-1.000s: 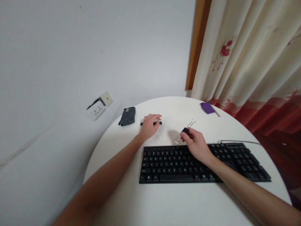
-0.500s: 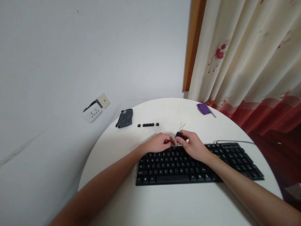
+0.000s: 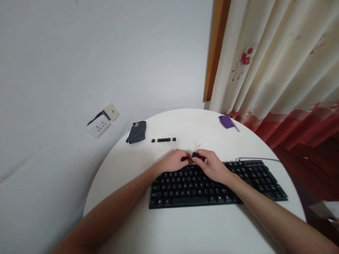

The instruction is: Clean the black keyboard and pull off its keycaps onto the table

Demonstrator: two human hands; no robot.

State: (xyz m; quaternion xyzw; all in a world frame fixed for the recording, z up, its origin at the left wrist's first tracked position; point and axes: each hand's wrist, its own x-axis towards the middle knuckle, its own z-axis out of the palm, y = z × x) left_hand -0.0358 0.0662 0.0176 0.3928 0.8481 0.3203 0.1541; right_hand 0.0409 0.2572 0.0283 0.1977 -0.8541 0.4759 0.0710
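Observation:
A black keyboard (image 3: 212, 187) lies across the round white table (image 3: 190, 229). Both hands meet just beyond its top row. My right hand (image 3: 213, 165) pinches a small black keycap puller (image 3: 196, 153) whose two wire prongs stick up toward the far side. My left hand (image 3: 173, 161) is curled beside it, fingertips touching the puller or something small at it; what they grip is hidden. A short row of loose black keycaps (image 3: 163, 140) lies farther back on the table.
A dark grey pouch (image 3: 137, 131) rests at the table's far left edge. A purple item (image 3: 226, 121) lies at the far right by the floral curtain (image 3: 278, 70). A white socket (image 3: 102, 120) sits on the wall. The keyboard cable (image 3: 258, 159) runs right.
My left hand left the row of keycaps and came back to join the right hand at the puller above the keyboard. The view shifted slightly.

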